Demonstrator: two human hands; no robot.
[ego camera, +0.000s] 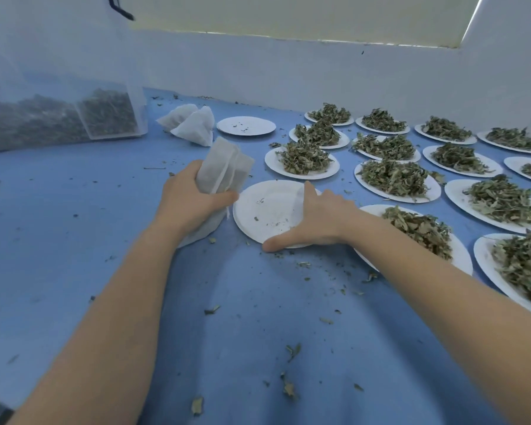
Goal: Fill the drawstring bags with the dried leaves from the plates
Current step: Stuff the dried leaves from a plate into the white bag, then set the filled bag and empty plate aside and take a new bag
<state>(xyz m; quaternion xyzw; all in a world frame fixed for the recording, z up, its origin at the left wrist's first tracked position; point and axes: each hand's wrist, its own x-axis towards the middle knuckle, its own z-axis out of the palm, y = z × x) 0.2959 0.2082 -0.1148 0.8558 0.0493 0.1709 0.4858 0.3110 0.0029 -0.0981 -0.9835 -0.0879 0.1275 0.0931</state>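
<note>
My left hand (188, 200) grips a filled white drawstring bag (219, 176) around its middle, standing it upright on the blue table. Beside it lies a white paper plate (265, 214) holding only leaf crumbs. My right hand (314, 220) rests on that plate's right edge with straight fingers, thumb along the near rim. Several plates of dried green leaves (390, 176) fill the table to the right. Two filled bags (193, 124) lie at the back.
A second crumb-only plate (246, 126) sits behind, near the bags. A clear plastic bin of dried leaves (105, 115) stands at the back left under white netting. Loose leaf bits scatter over the blue cloth (74, 240). A white wall borders the far side.
</note>
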